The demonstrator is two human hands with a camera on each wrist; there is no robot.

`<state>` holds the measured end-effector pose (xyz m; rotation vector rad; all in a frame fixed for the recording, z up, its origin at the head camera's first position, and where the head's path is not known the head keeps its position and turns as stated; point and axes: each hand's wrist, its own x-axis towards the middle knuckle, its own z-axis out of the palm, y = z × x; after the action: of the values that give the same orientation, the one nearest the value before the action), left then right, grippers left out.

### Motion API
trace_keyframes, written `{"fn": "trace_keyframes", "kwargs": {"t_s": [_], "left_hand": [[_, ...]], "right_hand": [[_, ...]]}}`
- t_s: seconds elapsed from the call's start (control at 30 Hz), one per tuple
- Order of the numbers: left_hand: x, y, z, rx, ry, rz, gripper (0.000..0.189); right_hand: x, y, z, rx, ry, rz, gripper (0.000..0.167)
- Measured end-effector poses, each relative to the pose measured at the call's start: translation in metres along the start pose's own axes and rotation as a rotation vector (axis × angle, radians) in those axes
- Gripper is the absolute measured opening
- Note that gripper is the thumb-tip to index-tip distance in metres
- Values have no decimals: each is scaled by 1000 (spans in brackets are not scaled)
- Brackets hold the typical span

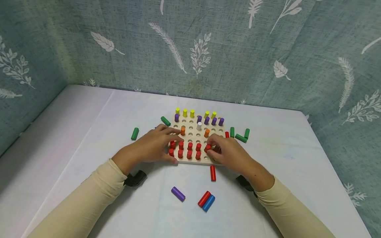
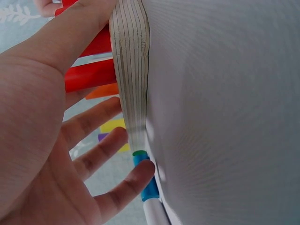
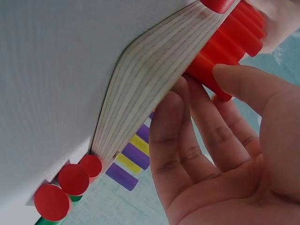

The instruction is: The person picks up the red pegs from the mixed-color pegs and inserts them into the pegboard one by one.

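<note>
- Head view: the peg board (image 1: 194, 138) lies on the white table (image 1: 268, 132). Near the board's near-right corner, the right hand (image 1: 230, 150) pinches a red peg (image 1: 207, 148) in line with the second row from the near edge; whether it is seated cannot be told. The left hand (image 1: 153, 143), fingers extended, spans the board's left edge, thumb by the near-left corner. The peg is probably best held upright and eased straight down, clear of its neighbours.
- Left wrist view: fingers spread and nearly straight, gripping nothing; the little finger overlaps a blue peg (image 2: 149, 180) beside the board. Light, even pressure here should steady the board without nudging that peg.
- Right wrist view: the thumb presses the red peg against the fingers. Loose red pegs (image 3: 73, 179) lie near the board's right edge; the knuckles should stay clear of them.
</note>
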<state>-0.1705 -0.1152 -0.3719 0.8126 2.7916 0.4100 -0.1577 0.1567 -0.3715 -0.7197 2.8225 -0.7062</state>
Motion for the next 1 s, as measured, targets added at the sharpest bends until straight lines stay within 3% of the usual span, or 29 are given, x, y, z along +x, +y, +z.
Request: {"fn": "trace_keyframes", "kwargs": {"t_s": [0.37,0.8,1.0], "left_hand": [[-1,-1,0,-18,1,-3,75],[0,0,-1,-12,5,-3,76],[-1,-1,-1,-9,2,-6,75]], "right_hand": [[-1,2,-3,5,6,-32,29],[-10,-7,-16,25,137,-127,23],[-12,-10,-17,70,111,-209,19]]}}
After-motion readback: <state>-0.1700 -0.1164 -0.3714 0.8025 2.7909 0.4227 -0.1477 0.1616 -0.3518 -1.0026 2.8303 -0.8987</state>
